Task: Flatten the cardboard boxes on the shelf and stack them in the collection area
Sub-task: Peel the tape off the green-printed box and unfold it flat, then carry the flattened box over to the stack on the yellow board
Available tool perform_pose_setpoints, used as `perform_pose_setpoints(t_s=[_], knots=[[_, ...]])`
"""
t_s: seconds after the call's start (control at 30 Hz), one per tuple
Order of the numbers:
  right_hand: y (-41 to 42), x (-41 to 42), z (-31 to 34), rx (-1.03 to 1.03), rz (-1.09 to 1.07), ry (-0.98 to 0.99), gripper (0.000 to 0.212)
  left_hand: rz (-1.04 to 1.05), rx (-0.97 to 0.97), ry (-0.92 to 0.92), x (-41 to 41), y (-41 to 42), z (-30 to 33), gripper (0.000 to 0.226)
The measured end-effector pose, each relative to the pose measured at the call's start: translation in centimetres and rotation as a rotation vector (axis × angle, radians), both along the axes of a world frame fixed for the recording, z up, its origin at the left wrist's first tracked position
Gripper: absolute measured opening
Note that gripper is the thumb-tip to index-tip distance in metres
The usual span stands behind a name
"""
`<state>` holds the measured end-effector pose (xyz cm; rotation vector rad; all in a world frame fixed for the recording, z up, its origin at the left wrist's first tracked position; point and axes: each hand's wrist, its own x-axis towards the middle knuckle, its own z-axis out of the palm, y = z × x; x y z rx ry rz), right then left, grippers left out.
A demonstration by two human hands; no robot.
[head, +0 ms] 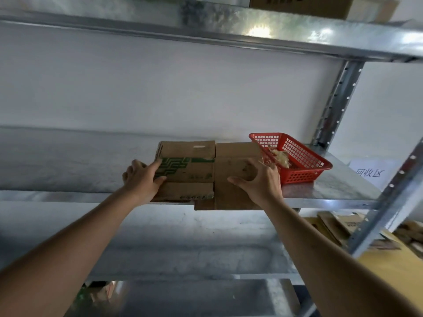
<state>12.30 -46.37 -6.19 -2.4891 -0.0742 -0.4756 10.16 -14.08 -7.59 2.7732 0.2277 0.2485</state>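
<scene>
Bare metal shelf (68, 161) stretches wide on the left, running back to the white wall. The left hand (142, 179) comes in from the near side, fingers curled over the left edge of the flattened cardboard box (187, 172), thumb on the green print, gripping it. That box lies flat mid-shelf, its near edge hanging past the shelf lip. The right hand (261, 181) spreads over the plain right panel, fingers splayed and pressing, not curled round anything. Just right, touching the cardboard, sits a red plastic basket (304, 170) holding pale crumpled scraps (281, 156). Far right, a white paper sign (370, 172) lies beside the slotted upright post (336, 104).
</scene>
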Motion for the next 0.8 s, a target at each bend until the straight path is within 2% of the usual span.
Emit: perform_pose_setpoints(t_s=[0.07, 0.2, 0.3, 0.43, 0.57, 0.8], knots=[[-0.3, -0.6, -0.2, 0.010, -0.017, 0.002, 0.099, -0.045, -0.084, -0.028, -0.5, -0.8, 0.2, 0.070], [-1.1, -1.4, -0.5, 0.010, -0.024, 0.004, 0.105, -0.007, 0.116, 0.032, -0.9, -1.9, 0.1, 0.080], [-1.9, -1.6, -0.9, 0.010, -0.013, -0.030, 0.104, 0.008, 0.075, 0.079, -1.1, -1.9, -0.2, 0.081], [-3.0, -1.8, -2.3, 0.060, 0.017, -0.060, 0.105, 0.013, -0.022, -0.015, -2.0, -2.7, -0.6, 0.082], [-4.0, -2.2, -3.1, 0.088, 0.030, -0.077, 0.107, -0.032, -0.221, -0.116, -3.1, -4.2, -0.5, 0.082], [-8.9, -4.6, -4.2, 0.209, -0.001, -0.092, 0.111, -0.140, -0.255, -0.303, -5.4, -8.8, -1.2, 0.083]])
